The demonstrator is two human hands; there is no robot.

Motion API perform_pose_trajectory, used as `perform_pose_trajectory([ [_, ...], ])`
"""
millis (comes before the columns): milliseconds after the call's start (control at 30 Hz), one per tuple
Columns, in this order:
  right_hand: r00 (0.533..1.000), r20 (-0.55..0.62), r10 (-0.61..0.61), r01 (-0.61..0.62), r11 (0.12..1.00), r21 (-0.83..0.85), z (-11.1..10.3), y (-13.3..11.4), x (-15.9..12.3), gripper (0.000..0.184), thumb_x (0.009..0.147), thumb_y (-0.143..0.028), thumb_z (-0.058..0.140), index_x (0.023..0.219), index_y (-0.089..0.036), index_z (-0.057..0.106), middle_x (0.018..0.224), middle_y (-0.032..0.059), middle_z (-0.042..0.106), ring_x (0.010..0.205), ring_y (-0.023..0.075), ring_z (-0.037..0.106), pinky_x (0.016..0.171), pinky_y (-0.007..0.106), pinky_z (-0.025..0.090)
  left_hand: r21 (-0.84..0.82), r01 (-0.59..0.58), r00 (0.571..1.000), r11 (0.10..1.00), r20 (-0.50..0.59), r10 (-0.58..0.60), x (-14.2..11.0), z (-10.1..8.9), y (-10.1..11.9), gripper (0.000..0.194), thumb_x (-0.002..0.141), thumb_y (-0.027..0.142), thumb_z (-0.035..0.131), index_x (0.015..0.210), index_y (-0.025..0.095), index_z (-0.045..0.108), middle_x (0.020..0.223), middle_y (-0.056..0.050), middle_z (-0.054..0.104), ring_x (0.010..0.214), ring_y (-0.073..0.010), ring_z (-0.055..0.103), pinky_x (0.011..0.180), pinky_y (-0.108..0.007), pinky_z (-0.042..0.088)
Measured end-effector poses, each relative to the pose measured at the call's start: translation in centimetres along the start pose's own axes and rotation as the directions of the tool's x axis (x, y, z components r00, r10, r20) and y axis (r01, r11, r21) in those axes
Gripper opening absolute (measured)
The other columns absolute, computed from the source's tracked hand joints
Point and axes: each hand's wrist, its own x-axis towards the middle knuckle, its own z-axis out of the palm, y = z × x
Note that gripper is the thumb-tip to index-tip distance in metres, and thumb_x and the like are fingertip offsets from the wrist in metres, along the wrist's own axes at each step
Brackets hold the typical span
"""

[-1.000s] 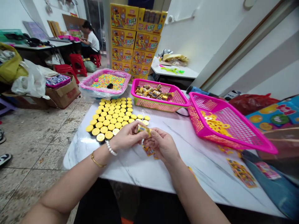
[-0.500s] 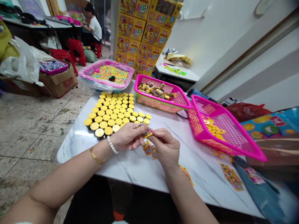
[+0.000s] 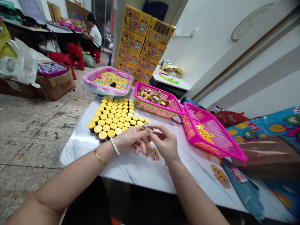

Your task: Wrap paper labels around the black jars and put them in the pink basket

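Note:
In front of me, my left hand (image 3: 134, 139) pinches a small shiny jar (image 3: 144, 126), mostly covered by the fingers. My right hand (image 3: 166, 142) meets it from the right, thumb and forefinger closed on the yellow edge of a printed sticker (image 3: 152, 131) against the jar. Below the fingers, a few printed stickers (image 3: 154, 154) lie on the white marbled table (image 3: 131, 170). Another sticker (image 3: 166, 167) is partly hidden by my right wrist. Close beyond my left hand stand rows of dark jars with yellow lids (image 3: 108, 121).
A plastic-lined tub of coloured beads (image 3: 107, 92) stands at the back. A pink basket (image 3: 159, 109) holds labelled jars; another pink basket (image 3: 217, 147) has yellow plastic pieces. A sticker sheet (image 3: 220, 176) lies right. Printed boxes (image 3: 142, 47) are stacked behind. A person (image 3: 93, 32) sits far left.
The sticker's printed face, visible between my hands before, is now mostly hidden by my fingers, which have drawn closer together around the jar. The view has tilted up and shifted slightly right.

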Motion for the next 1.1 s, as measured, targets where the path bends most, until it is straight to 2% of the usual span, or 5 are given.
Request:
perform_pose_trajectory([
  [200, 0.988, -0.143, -0.053, 0.054, 0.999, 0.002, -3.4, -1.1, 9.2, 0.048, 0.075, -0.038, 0.078, 0.120, -0.024, 0.066, 0.095, 0.0028, 0.074, 0.071, 0.0166, 0.073, 0.062, 0.031, 0.063, -0.026, -0.057, 0.992, 0.998, -0.113, 0.053, -0.3, -0.2, 0.8, 0.055, 0.076, 0.056, 0.076, 0.107, 0.017, 0.052, 0.072, -0.007, 0.072, 0.043, -0.0103, 0.061, 0.036, -0.016, 0.040],
  [367, 0.973, 0.185, -0.141, 0.216, 0.841, -0.496, -4.7, 1.8, 2.7, 0.013, 0.084, -0.034, 0.072, 0.088, -0.023, 0.079, 0.071, 0.0010, 0.072, 0.060, 0.0165, 0.066, 0.056, 0.032, 0.057, 0.054, -0.070, 0.977, 0.996, -0.199, 0.080, -0.2, -0.1, 0.9, 0.045, 0.080, 0.051, 0.075, 0.097, 0.012, 0.061, 0.066, -0.002, 0.067, 0.039, -0.0062, 0.055, 0.034, -0.015, 0.034],
  [500, 0.935, 0.299, -0.192, 0.338, 0.737, -0.585, -4.4, 4.6, -3.5, 0.010, 0.082, -0.026, 0.075, 0.090, -0.030, 0.080, 0.076, 0.0032, 0.071, 0.067, 0.0205, 0.064, 0.056, 0.034, 0.053, 0.166, -0.048, 0.965, 0.985, -0.246, 0.089, -0.2, 0.4, 0.7, 0.035, 0.082, 0.044, 0.074, 0.086, 0.012, 0.063, 0.063, -0.001, 0.066, 0.038, -0.0054, 0.051, 0.035, -0.016, 0.034],
  [767, 0.899, 0.367, -0.238, 0.424, 0.682, -0.596, -3.1, 5.2, -2.7, 0.014, 0.084, -0.019, 0.069, 0.071, -0.024, 0.070, 0.068, 0.0012, 0.066, 0.069, 0.0205, 0.060, 0.066, 0.037, 0.049, 0.320, -0.010, 0.933, 0.947, -0.338, 0.124, -0.1, 0.5, 0.8, 0.030, 0.081, 0.040, 0.074, 0.076, 0.013, 0.061, 0.057, 0.000, 0.064, 0.034, -0.0050, 0.046, 0.035, -0.017, 0.032],
  [1100, 0.859, -0.023, -0.511, 0.394, 0.690, -0.607, -1.9, -1.1, -1.2, 0.009, 0.086, -0.024, 0.069, 0.077, -0.024, 0.071, 0.070, 0.0005, 0.060, 0.068, 0.0172, 0.058, 0.068, 0.034, 0.049, 0.429, -0.113, 0.902, 0.896, -0.334, 0.273, -0.3, 0.6, 0.7, 0.031, 0.081, 0.045, 0.070, 0.077, 0.015, 0.065, 0.054, 0.003, 0.057, 0.043, -0.0067, 0.046, 0.042, -0.019, 0.032],
])
